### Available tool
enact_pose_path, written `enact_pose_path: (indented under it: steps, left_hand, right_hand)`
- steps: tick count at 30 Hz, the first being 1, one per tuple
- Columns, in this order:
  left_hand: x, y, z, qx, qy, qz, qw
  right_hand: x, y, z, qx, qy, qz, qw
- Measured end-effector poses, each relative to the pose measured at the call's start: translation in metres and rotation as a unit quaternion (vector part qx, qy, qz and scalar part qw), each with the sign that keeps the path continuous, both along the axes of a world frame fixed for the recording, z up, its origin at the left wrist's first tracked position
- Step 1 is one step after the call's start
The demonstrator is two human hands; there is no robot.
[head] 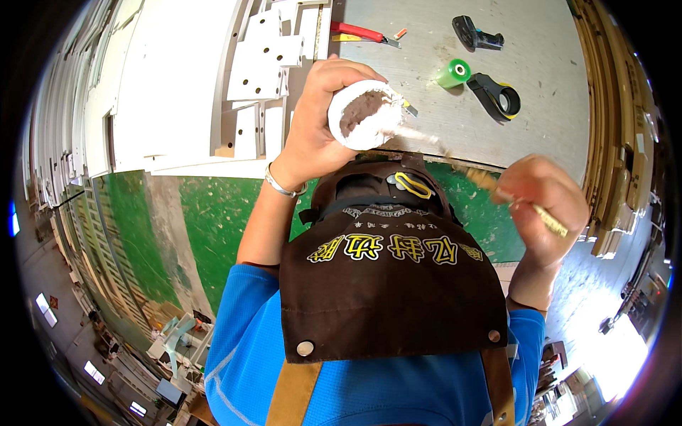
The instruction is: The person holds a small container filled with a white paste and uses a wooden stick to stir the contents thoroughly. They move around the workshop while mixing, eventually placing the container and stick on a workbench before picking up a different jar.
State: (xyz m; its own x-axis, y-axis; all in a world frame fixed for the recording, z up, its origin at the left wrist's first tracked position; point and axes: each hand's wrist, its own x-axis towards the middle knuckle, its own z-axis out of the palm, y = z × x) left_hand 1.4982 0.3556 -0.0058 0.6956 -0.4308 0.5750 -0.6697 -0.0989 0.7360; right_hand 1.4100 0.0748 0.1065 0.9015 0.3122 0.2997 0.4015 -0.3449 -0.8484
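My left hand (pixel 327 114) is closed around a white cup (pixel 367 114), its open top towards me, with white paste and a brownish-grey patch inside. In my right hand (pixel 549 205) is a thin stick-like tool (pixel 482 178), light brown and blurred by motion. Its far end is coated with white and reaches the rim of the cup. Behind the cup, the blade end of a yellow utility knife (pixel 410 108) shows on the grey workbench (pixel 538 48).
Drilled white panels (pixel 256 69) are stacked at left. On the bench lie a red utility knife (pixel 357 31), a green film roll (pixel 454 73), a black tape dispenser (pixel 495 98) and a black handheld scanner (pixel 476 34). Long brown boards (pixel 613 117) stand along the right.
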Motion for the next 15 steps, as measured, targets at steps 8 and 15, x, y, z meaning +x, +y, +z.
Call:
enact_pose_path:
  steps: [8,15]
  left_hand:
    - [-0.010,-0.008,0.000,0.013,-0.092,0.116,0.989]
    - [-0.012,-0.016,-0.002,0.011,-0.060,0.085,0.995]
  right_hand:
    - [-0.018,0.030,-0.005,-0.135,-0.075,-0.043,0.987]
    - [-0.022,0.025,-0.009,-0.091,-0.069,-0.082,0.990]
